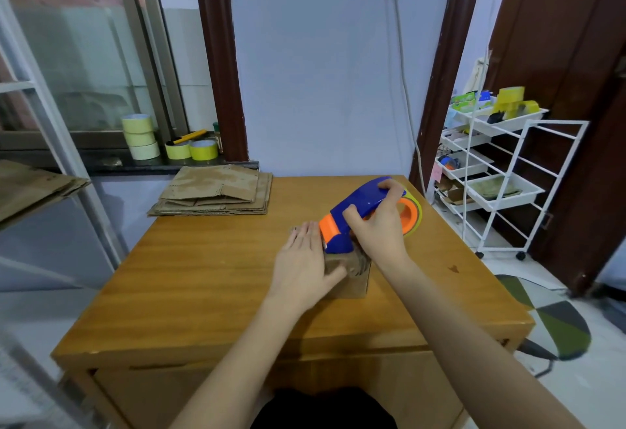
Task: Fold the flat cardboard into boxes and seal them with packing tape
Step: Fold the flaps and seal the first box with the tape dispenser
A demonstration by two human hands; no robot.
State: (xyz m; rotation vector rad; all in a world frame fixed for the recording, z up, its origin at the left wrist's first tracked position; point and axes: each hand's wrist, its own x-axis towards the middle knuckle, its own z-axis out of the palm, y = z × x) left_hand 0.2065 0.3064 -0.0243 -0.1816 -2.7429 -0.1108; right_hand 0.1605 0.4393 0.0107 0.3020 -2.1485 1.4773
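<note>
One small folded cardboard box is seen right of centre in the frame, standing on the wooden bench; its brown corrugated walls are upright and its top flaps are folded inward. One tape dispenser, moulded in glossy blue and orange plastic with a rounded body, is pressed nose-down against the top of the box, and one roll of yellowish tape is carried at its rear. The dispenser is grasped by the grip of the right hand, the fingers being curled over the blue body. The grip of the left hand is released: the fingers are laid flat and straight against the left side of the box. One stack of flat cardboard sheets is located at the far left corner of the bench. Five tape rolls are counted on the windowsill at the upper left, three of them stacked.
</note>
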